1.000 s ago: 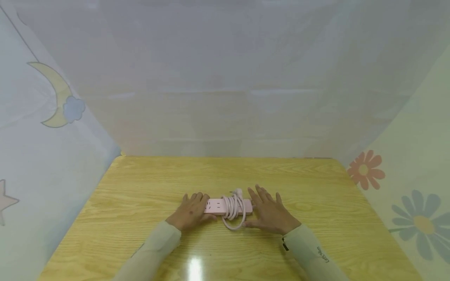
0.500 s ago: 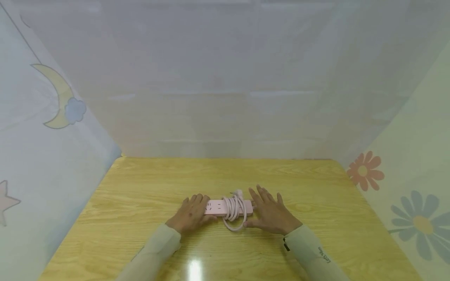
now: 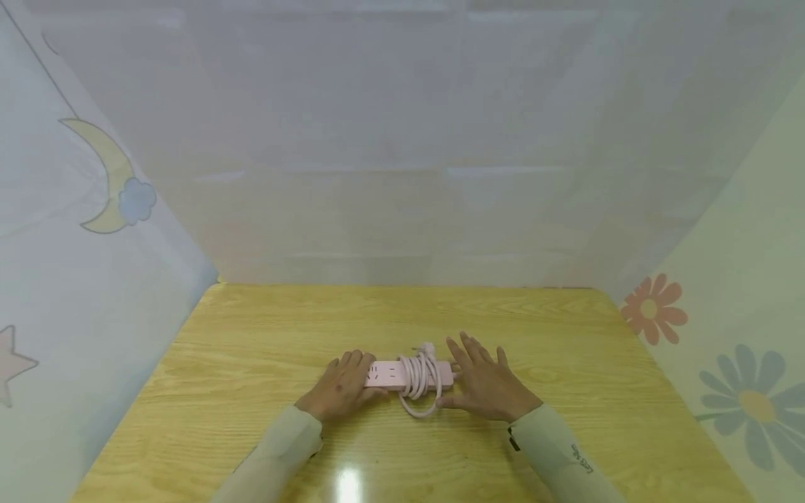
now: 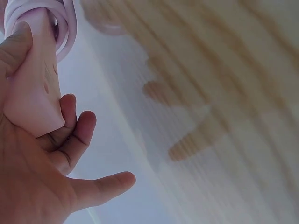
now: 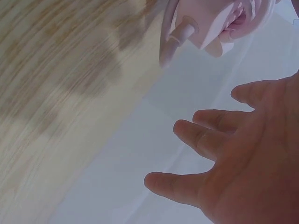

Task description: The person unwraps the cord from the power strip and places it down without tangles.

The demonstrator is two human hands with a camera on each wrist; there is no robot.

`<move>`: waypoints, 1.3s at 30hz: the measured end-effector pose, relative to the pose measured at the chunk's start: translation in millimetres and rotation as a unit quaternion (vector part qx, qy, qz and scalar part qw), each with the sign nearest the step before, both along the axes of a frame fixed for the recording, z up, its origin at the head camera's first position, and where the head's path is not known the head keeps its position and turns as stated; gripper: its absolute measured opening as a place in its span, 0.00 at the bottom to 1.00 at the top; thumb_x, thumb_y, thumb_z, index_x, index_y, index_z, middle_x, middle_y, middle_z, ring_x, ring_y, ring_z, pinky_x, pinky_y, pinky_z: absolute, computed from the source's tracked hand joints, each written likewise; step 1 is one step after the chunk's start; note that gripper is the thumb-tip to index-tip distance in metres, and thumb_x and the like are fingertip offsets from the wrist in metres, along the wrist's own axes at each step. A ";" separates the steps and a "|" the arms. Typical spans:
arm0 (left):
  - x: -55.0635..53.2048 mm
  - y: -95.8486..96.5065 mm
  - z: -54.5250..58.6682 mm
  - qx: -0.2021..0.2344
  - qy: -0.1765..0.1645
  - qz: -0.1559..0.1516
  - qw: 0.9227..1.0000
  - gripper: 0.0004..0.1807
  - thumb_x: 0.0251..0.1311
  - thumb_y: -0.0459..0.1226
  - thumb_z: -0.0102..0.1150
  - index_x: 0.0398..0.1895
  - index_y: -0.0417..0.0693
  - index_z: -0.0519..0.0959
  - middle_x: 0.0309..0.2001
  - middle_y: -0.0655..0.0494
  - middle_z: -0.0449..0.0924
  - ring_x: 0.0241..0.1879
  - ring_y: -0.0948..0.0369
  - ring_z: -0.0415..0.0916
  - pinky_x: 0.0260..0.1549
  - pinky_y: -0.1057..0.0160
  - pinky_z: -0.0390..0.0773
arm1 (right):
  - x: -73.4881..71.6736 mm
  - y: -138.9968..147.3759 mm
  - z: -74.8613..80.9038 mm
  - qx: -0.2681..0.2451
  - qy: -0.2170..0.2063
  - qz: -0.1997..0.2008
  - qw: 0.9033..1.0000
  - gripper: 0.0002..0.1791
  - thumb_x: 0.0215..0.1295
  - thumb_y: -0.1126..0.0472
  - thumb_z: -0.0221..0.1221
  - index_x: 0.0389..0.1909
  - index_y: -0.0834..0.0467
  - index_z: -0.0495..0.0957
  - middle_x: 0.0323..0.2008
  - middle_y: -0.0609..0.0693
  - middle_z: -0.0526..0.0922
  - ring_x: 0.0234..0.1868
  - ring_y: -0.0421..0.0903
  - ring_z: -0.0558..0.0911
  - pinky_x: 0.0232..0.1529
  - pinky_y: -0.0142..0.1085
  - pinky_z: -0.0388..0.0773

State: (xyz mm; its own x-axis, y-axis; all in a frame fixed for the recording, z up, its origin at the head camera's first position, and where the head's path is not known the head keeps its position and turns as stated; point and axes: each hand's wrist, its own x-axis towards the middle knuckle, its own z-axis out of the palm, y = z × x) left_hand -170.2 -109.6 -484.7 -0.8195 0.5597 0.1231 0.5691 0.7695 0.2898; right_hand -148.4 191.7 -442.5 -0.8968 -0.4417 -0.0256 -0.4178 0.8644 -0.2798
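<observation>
A pink power strip (image 3: 385, 375) lies crosswise on the wooden table (image 3: 377, 321), its outlets facing up. Its pale pink cord (image 3: 414, 378) is wound in several turns around the right half, with one loop hanging toward me. The plug (image 3: 428, 350) pokes out at the far side of the coil. My left hand (image 3: 337, 390) grips the strip's left end, thumb on the near side and fingers on the far side. Beside the right end, my right hand (image 3: 492, 385) holds nothing; its fingers are spread, with the thumb near the cord loop.
A pale sheet (image 3: 402, 209) stands behind the table. The left wall carries a moon picture (image 3: 110, 175); the right one carries a red flower (image 3: 650, 309) and a blue flower (image 3: 748, 402).
Both hands and the power strip keep their places on the table. The whole head view has shifted slightly downward in the frame.
</observation>
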 end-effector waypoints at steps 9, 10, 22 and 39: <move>2.4 -3.0 6.6 0.019 0.027 -0.009 0.999 0.26 0.66 0.55 0.58 0.51 0.45 0.69 0.36 0.59 0.63 0.36 0.61 0.60 0.34 0.61 0.64 | -1.1 1.5 -0.8 -0.011 0.002 0.000 1.000 0.61 0.57 0.25 0.58 0.79 0.60 0.49 0.76 0.66 0.48 0.71 0.70 0.60 0.64 0.74 0.44; 2.6 -3.4 6.9 0.019 0.030 -0.010 0.999 0.26 0.66 0.56 0.58 0.51 0.45 0.69 0.36 0.59 0.63 0.36 0.62 0.59 0.34 0.61 0.64 | -1.0 1.5 -0.8 -0.015 0.002 0.001 1.000 0.61 0.57 0.25 0.58 0.79 0.60 0.49 0.76 0.66 0.49 0.70 0.70 0.60 0.63 0.74 0.44; 6.1 -10.6 11.9 0.025 0.042 -0.004 0.999 0.26 0.66 0.52 0.61 0.53 0.42 0.70 0.37 0.58 0.66 0.36 0.62 0.61 0.36 0.60 0.68 | -0.6 -2.1 8.1 -0.047 -0.028 0.004 0.998 0.56 0.63 0.26 0.53 0.79 0.58 0.47 0.77 0.64 0.48 0.73 0.66 0.58 0.66 0.72 0.39; 12.5 -13.4 22.9 0.031 0.065 -0.011 0.997 0.26 0.63 0.49 0.64 0.54 0.41 0.70 0.39 0.56 0.69 0.37 0.62 0.64 0.42 0.57 0.72 | -18.6 -0.1 17.5 -0.154 -0.055 0.043 0.986 0.42 0.75 0.38 0.49 0.78 0.59 0.51 0.75 0.59 0.56 0.74 0.63 0.56 0.70 0.65 0.38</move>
State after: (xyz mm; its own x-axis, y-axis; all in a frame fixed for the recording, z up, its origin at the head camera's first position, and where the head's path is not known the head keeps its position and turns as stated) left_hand -157.7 -123.0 -461.8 -0.7826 0.5646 0.2622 0.6207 0.7396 0.2601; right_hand -167.0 191.6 -424.9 -0.8546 -0.5185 0.0272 -0.4390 0.6936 -0.5712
